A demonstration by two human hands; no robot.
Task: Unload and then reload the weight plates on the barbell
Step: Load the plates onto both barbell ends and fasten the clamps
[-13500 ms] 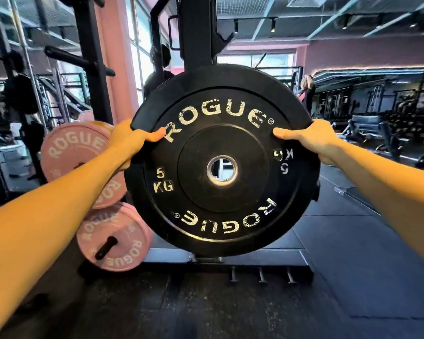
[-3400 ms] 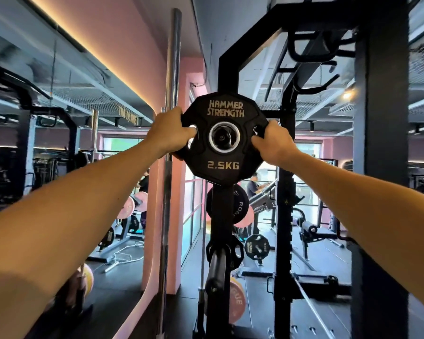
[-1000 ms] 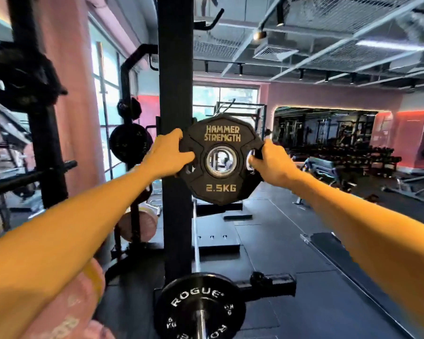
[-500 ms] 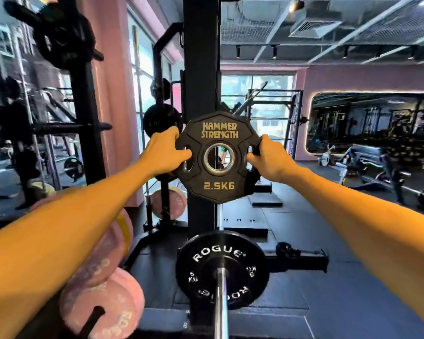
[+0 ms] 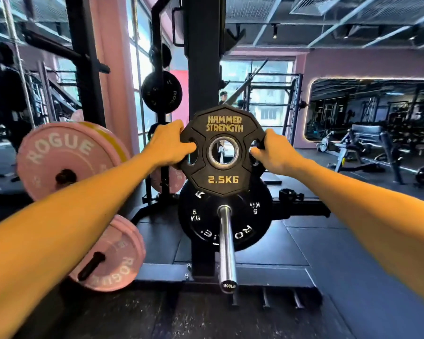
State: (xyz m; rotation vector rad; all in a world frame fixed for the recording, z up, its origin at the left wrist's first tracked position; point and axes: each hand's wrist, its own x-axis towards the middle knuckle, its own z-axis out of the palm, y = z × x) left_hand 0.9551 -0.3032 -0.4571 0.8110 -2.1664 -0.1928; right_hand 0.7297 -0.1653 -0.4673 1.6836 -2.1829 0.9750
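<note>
Small 2.5 kg plate point(image 5: 223, 152) gripped at its side slots between left hand point(image 5: 168, 145) and right hand point(image 5: 275, 152), above chrome barbell sleeve point(image 5: 227, 243) carrying black 5 kg plate point(image 5: 252, 216), pink plates point(image 5: 66, 160) left, dark rubber gym floor point(image 5: 340, 277).

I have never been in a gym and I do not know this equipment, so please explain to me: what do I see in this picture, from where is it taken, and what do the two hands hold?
The camera sits on a person's head and looks forward and down, so the two bare arms you see are that person's own.

The left hand and the right hand grip a small black weight plate, marked HAMMER STRENGTH and 2.5KG, by its two side openings. It is held up in the air, with its centre hole free.

Below it, a steel barbell sleeve points toward the camera. One larger black ROGUE plate, marked 5 KG, already sits on it.

On the left, pink ROGUE plates hang on pegs of a black rack. Behind is a gym room with other machines.
</note>
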